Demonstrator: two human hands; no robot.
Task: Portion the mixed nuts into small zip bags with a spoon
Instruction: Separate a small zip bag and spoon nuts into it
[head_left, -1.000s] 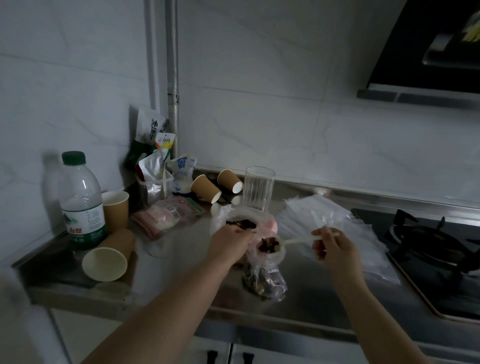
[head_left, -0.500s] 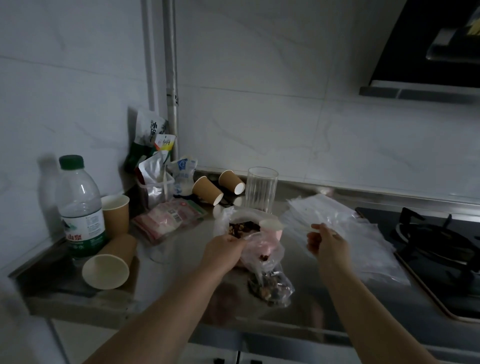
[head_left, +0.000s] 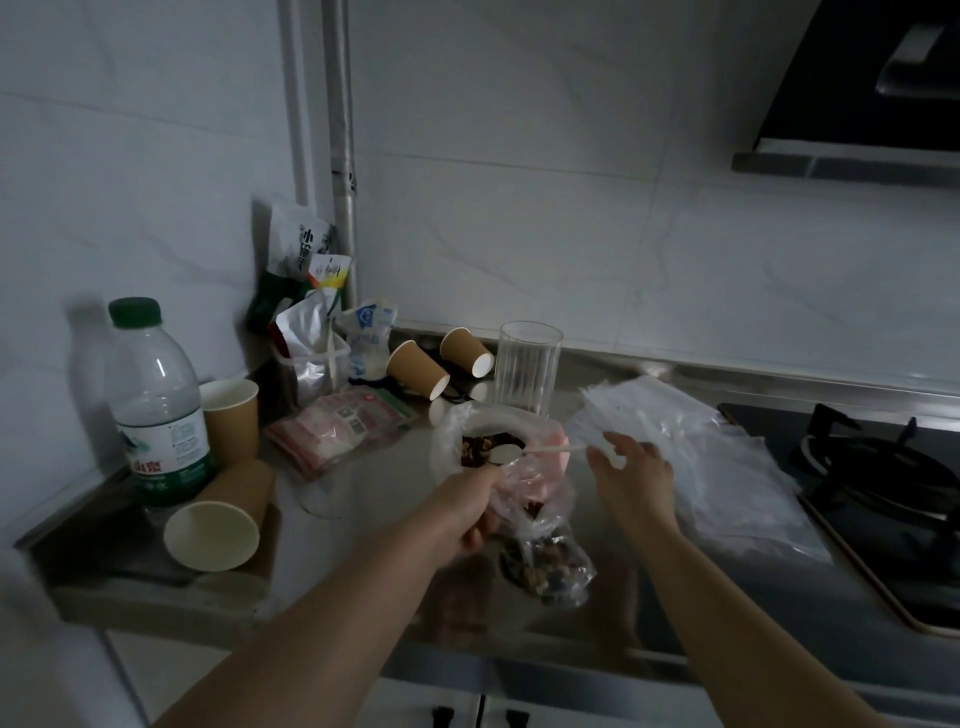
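A large clear bag of mixed nuts (head_left: 485, 447) stands open on the steel counter (head_left: 374, 493). My right hand (head_left: 631, 465) pinches the handle of a white plastic spoon (head_left: 540, 451), whose bowl lies in the nuts at the bag's mouth. My left hand (head_left: 462, 512) grips the top of a small zip bag (head_left: 548, 564) partly filled with nuts, in front of the big bag.
A stack of clear zip bags (head_left: 691, 447) lies right of my hands, beside a gas hob (head_left: 883, 483). Behind stand a glass (head_left: 527, 366), tipped paper cups (head_left: 415, 370), snack packets (head_left: 337, 428) and a water bottle (head_left: 156, 405). The counter's front edge is near.
The right hand emptied the spoon over the small bag, then swung it back into the big bag of nuts. The left hand kept its hold on the small bag.
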